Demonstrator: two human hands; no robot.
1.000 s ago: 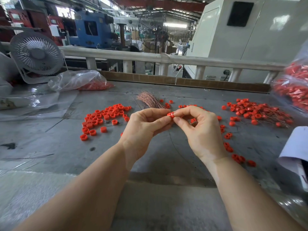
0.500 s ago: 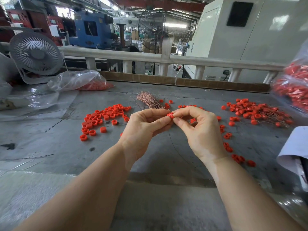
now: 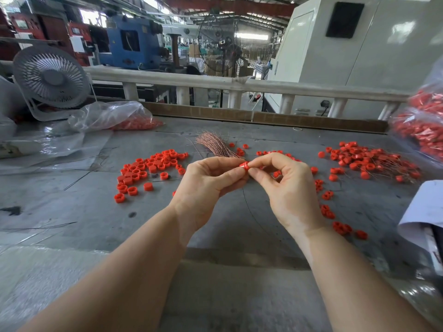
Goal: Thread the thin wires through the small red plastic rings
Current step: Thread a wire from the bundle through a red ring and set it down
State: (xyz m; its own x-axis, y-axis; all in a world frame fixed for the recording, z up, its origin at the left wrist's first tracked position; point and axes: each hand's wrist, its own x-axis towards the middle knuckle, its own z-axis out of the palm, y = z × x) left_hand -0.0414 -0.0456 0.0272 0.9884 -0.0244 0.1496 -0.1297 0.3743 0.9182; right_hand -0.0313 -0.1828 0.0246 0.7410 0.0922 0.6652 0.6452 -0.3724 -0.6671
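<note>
Fingertips of both hands meet on a single red ring, held up above the grey table: the left hand pinches it between thumb and forefinger from one side, and the right hand closes thumb and forefinger against its other side, remaining fingers loosely curled. A thin dark wire hangs in a curve below the fingers towards the near edge; whether its end has entered the ring cannot be told, as the fingertips cover the bore. Just beyond the fingers lies a bundle of copper-coloured wires, fanned at its far end. Left of the fingers, a pile of loose rings sits with no wires visible in it. Well to the right of the fingers, a second pile shows rings with wires trailing from them, judged to be finished pieces. Further scattered rings lie near the right wrist. Clear plastic bags of red parts rest at the far left and far right. Assessment: work is part done; one ring is in hand, a modest finished pile exists, and a comparable stock of unthreaded rings plus most of the wire bundle is left.
</note>
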